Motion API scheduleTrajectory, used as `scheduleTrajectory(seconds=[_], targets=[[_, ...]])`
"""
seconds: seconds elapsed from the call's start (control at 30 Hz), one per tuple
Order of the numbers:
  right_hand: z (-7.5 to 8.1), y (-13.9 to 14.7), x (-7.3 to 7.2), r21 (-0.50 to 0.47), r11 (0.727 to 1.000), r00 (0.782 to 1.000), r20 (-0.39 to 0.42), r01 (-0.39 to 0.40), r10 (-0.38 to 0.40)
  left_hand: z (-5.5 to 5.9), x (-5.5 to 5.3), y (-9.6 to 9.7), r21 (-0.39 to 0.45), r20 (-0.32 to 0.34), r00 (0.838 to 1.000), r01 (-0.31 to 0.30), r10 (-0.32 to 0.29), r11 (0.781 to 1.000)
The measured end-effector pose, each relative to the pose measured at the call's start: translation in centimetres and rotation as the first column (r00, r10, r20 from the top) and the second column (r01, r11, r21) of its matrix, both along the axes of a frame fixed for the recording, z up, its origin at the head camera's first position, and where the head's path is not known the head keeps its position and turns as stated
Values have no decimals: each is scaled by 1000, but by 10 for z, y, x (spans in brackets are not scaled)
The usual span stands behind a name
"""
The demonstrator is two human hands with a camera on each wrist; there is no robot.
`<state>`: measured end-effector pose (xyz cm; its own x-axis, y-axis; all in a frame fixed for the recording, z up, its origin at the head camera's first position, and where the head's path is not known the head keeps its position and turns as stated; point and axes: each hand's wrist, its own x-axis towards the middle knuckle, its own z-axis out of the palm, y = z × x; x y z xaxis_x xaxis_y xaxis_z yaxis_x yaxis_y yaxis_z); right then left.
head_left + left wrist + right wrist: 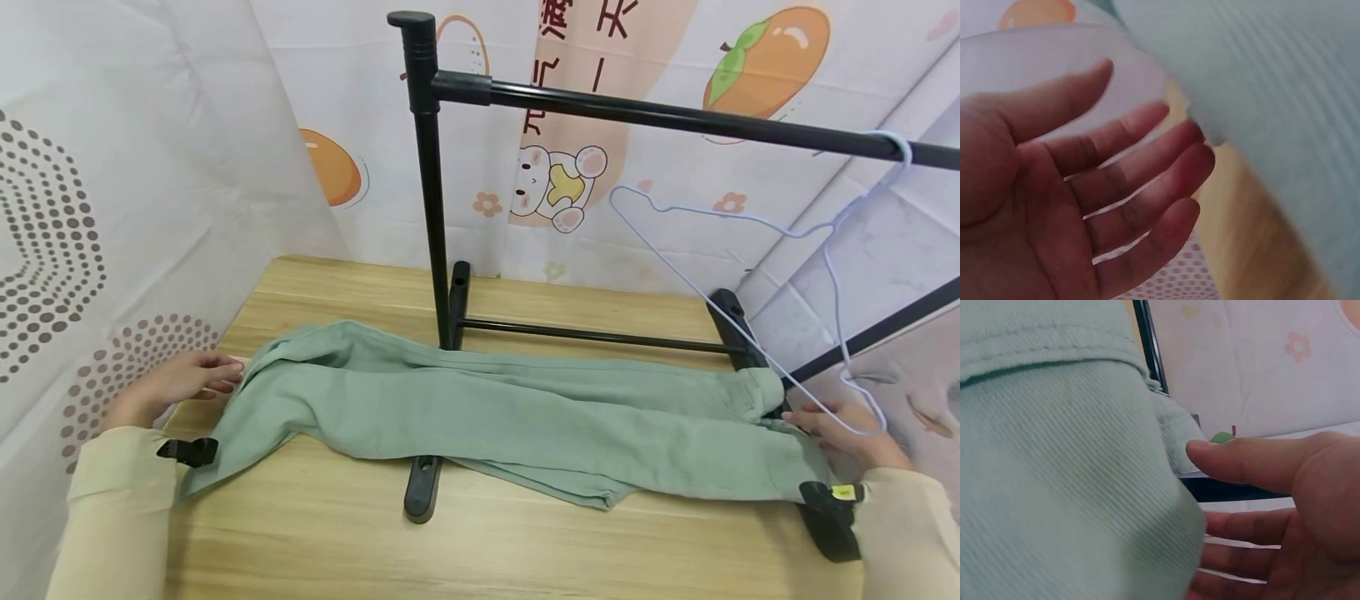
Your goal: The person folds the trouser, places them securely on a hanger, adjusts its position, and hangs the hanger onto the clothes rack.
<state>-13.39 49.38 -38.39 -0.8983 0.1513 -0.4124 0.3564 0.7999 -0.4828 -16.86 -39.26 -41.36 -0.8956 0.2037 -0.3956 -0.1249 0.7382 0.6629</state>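
A pair of light green trousers (465, 412) lies lengthwise across the wooden table, its legs partly folded over each other. My left hand (178, 385) is at the left end, palm turned to the cloth. In the left wrist view the fingers (1147, 181) are loosely spread, with fingertips right at the edge of the fabric. At the other end, my right hand (847, 429) is beside the leg ends. Its thumb (1241, 459) is straight in the right wrist view, and the other fingertips are hidden behind the green cloth (1079, 462).
A black clothes rack (431, 217) stands on the table, its base partly under the trousers. From its top rail (660, 119) hangs a pale blue hanger (697, 287), which overlaps my right hand in the head view. Printed curtains (360, 67) enclose the back and sides.
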Motion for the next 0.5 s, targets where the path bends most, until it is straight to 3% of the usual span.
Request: scheduleTrajectory(seconds=[0.23,0.37,0.5], targets=[[-19,-8,-4,-44,996,989,-126,72,-77,-19,-9,0,31,82,996,-33,30,999],[-20,-8,-7,91,994,986,-157,63,-48,-23,-13,3,60,133,991,-32,24,998],[-20,-12,-9,143,986,983,-172,87,-62,-27,-16,6,59,174,984,-57,46,997]])
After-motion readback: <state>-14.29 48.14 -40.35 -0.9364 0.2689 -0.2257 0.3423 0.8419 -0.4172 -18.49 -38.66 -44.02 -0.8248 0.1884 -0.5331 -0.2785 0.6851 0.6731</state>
